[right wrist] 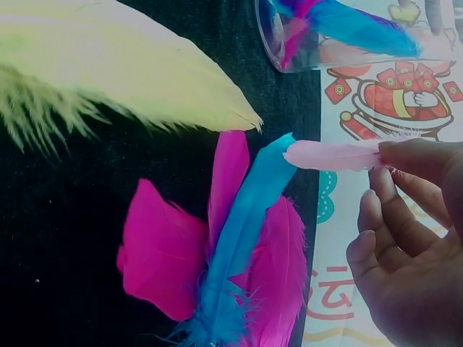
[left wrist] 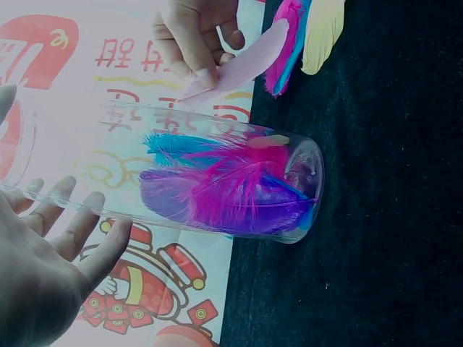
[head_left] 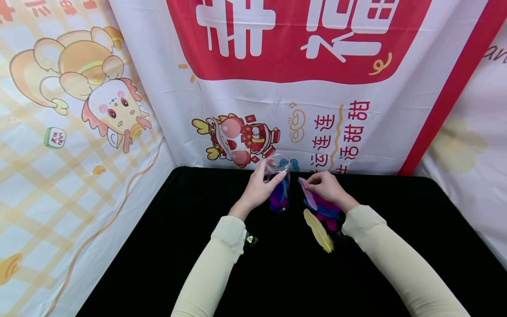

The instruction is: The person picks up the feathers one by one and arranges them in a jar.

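A clear plastic jar point(head_left: 283, 185) stands upright near the back of the black table, its mouth uncovered. Inside it lie blue, pink and purple feathers point(left wrist: 224, 188). My left hand point(head_left: 259, 187) grips the jar around its upper part. To the right of the jar, my right hand point(head_left: 326, 187) pinches a pale pink feather point(right wrist: 336, 155) between thumb and forefinger. Below that hand, a blue feather point(right wrist: 242, 217) lies across several magenta feathers point(right wrist: 166, 249) on the table. A yellow feather point(head_left: 318, 231) rests nearer to me than these.
Black cloth covers the table point(head_left: 277, 281). A white and red printed curtain point(head_left: 237, 92) hangs right behind its back edge, and a checked curtain point(head_left: 59, 185) at the left. A small dark object with a yellow mark point(head_left: 251, 240) shows beside the left cuff.
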{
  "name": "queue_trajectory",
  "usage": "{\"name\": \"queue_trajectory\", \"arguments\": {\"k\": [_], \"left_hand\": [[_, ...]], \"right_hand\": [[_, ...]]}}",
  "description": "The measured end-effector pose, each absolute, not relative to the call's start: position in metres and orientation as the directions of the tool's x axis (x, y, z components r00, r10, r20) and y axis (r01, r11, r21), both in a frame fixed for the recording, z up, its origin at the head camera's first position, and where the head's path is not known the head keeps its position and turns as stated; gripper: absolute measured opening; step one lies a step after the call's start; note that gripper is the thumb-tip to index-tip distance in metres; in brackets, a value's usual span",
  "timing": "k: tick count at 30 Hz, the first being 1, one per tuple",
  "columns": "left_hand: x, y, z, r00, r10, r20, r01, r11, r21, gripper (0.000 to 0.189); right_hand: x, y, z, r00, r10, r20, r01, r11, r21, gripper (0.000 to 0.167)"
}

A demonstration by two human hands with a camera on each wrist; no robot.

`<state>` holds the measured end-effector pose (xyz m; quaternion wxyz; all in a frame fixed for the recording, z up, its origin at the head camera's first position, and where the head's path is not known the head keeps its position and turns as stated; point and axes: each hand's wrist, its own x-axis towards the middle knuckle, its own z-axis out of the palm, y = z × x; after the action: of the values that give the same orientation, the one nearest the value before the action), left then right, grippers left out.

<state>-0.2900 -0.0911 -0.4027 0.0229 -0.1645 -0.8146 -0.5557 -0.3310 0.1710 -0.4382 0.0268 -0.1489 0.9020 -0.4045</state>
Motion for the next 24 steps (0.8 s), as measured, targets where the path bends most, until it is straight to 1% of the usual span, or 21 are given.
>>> {"name": "queue_trajectory", "arguments": {"k": [6, 15, 24], "left_hand": [[-0.29, -0.091, -0.403, -0.943, 0.245, 0.226, 0.3, 0.329, 0.895, 0.079], [-0.29, -0.091, -0.403, -0.944, 0.239, 0.228, 0.299, 0.328, 0.896, 0.08], [-0.289, -0.091, -0.402, -0.944, 0.237, 0.23, 0.301, 0.331, 0.894, 0.078]], "right_hand": [[-0.329, 0.171, -0.433, -0.956, -0.288, 0.059, -0.232, 0.615, -0.753, 0.012], [-0.328, 0.174, -0.425, -0.949, -0.299, 0.097, -0.257, 0.561, -0.787, 0.011], [-0.327, 0.178, -0.421, -0.959, -0.28, 0.054, -0.203, 0.538, -0.818, 0.015]]}}
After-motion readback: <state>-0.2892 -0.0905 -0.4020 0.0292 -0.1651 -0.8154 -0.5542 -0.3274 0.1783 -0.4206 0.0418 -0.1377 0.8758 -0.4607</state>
